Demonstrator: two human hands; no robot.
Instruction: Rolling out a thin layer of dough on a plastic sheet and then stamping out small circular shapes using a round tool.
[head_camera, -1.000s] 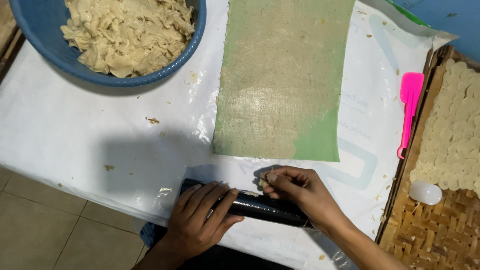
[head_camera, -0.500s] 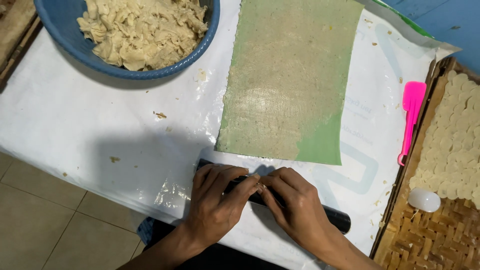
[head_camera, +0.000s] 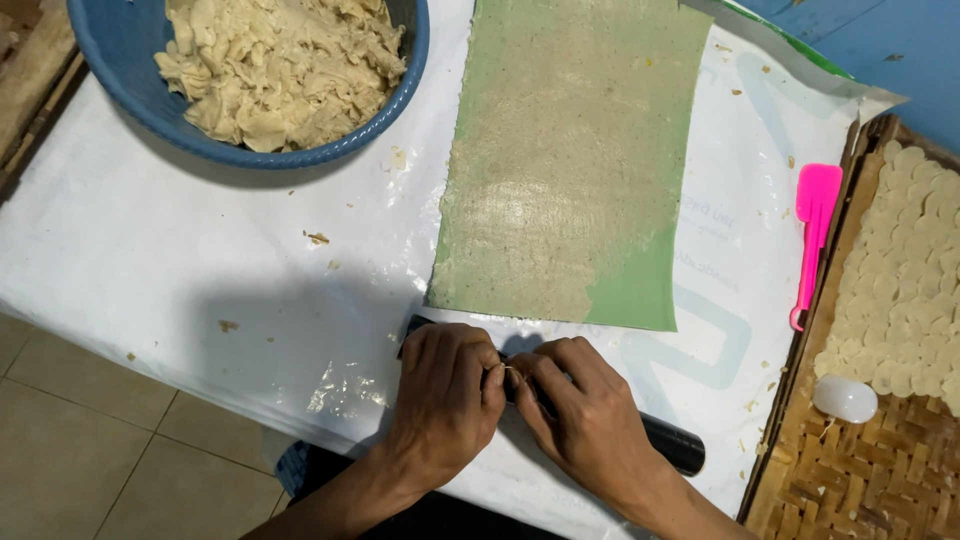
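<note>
Both my hands, left (head_camera: 445, 400) and right (head_camera: 580, 420), pinch fingers together atop the black rolling pin (head_camera: 672, 443) at the desk's (head_camera: 150, 260) near edge, below the green sheet (head_camera: 570, 170); best kept steady.

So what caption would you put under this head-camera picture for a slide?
Both hands, left hand and right hand, press on a black roller below a green sheet coated with thin dough, beside a blue bowl.
</note>
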